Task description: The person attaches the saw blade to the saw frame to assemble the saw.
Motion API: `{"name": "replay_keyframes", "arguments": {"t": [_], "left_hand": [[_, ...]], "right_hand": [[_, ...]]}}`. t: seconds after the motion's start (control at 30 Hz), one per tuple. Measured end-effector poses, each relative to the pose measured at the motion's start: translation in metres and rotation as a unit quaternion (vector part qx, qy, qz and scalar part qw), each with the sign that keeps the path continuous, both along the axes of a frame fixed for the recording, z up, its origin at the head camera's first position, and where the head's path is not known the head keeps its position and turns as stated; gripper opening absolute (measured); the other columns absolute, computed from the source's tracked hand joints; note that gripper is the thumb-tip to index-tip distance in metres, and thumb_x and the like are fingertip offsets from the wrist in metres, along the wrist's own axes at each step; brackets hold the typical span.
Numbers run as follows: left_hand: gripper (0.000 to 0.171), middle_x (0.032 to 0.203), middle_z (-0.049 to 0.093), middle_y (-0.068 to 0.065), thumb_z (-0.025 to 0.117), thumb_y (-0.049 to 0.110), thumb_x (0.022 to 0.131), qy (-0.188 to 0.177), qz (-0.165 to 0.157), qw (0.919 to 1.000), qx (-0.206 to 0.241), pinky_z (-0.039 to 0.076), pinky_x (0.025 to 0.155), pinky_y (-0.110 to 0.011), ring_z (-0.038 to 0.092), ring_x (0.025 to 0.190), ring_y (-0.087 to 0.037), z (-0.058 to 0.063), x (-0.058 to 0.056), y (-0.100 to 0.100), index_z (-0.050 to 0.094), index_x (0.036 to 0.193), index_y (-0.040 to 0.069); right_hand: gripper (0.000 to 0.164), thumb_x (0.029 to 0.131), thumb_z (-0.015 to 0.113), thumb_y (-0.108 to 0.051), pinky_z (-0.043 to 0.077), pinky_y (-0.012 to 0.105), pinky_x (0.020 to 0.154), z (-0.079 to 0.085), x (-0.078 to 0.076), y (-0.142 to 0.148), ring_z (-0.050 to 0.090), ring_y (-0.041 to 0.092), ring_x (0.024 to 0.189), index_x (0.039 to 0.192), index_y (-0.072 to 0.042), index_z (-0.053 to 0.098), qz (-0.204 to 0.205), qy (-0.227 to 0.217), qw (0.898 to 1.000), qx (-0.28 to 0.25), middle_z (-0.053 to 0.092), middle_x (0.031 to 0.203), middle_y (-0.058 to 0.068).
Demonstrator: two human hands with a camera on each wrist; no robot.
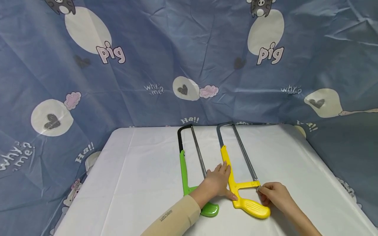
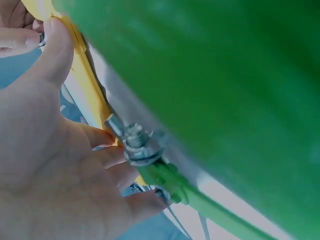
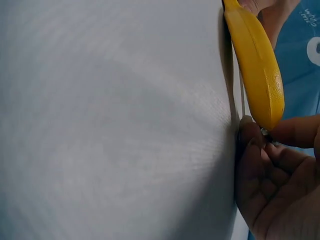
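Note:
A yellow hacksaw lies on the white table, its handle toward the person and its blade on the right. My left hand rests with spread fingers on its yellow frame, the thumb beside the handle's base. My right hand pinches the small metal wing nut at the near end of the blade; fingertips mostly hide it. Left of it lies a green hacksaw, partly covered by my left forearm. The left wrist view shows its wing nut close by the left fingers.
The white table reaches back to a blue printed cloth hanging behind it. Both saws' dark front ends point toward the table's far edge. A beige sleeve crosses over the green saw's handle.

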State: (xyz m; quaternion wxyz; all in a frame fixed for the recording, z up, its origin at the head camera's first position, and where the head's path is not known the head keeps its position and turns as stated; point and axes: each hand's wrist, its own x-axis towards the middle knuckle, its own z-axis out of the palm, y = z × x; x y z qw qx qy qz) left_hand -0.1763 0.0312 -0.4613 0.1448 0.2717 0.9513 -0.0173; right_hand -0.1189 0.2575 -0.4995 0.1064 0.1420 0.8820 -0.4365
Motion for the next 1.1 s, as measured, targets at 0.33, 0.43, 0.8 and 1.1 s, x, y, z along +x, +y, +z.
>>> {"name": "replay_keyframes", "arguments": {"t": [0.33,0.43,0.8,1.1], "left_hand": [[0.12,0.167,0.02,-0.001,0.07,0.079,0.067,0.002,-0.001,1.0,-0.005,0.044,0.11,-0.048,0.029,0.151,-0.019,0.0,0.0,0.001,0.025,0.159,0.017],[0.119,0.168,0.019,-0.002,0.07,0.079,0.067,-0.002,-0.001,1.0,-0.003,0.044,0.11,-0.047,0.029,0.151,-0.02,-0.002,-0.001,0.0,0.024,0.159,0.017],[0.119,0.169,0.012,0.001,0.069,0.079,0.069,-0.022,-0.001,0.9995,0.021,0.036,0.116,-0.052,0.023,0.154,-0.02,-0.009,-0.003,-0.004,0.02,0.16,0.019],[0.112,0.169,0.011,0.0,0.062,0.08,0.074,0.009,-0.022,0.999,0.037,0.023,0.124,-0.048,0.015,0.156,-0.023,-0.014,-0.008,-0.012,0.021,0.16,0.021]], "right_hand": [[0.027,0.093,0.063,-0.024,0.048,0.029,0.051,0.003,0.0,0.002,0.054,0.016,0.056,0.073,-0.006,0.068,0.016,0.0,0.999,0.048,0.061,0.061,0.002],[0.028,0.092,0.064,-0.027,0.048,0.029,0.051,0.003,0.001,0.003,0.054,0.016,0.056,0.072,-0.007,0.068,0.013,-0.005,0.998,0.059,0.061,0.061,0.002],[0.029,0.095,0.062,-0.034,0.044,0.028,0.055,0.009,0.001,0.006,0.056,0.014,0.065,0.098,-0.008,0.075,0.039,0.052,0.988,0.137,0.067,0.074,0.0],[0.045,0.094,0.063,-0.037,0.052,0.043,0.069,0.016,0.001,0.002,0.066,0.028,0.089,0.126,-0.005,0.066,0.046,0.124,0.965,0.227,0.07,0.107,0.014]]}}
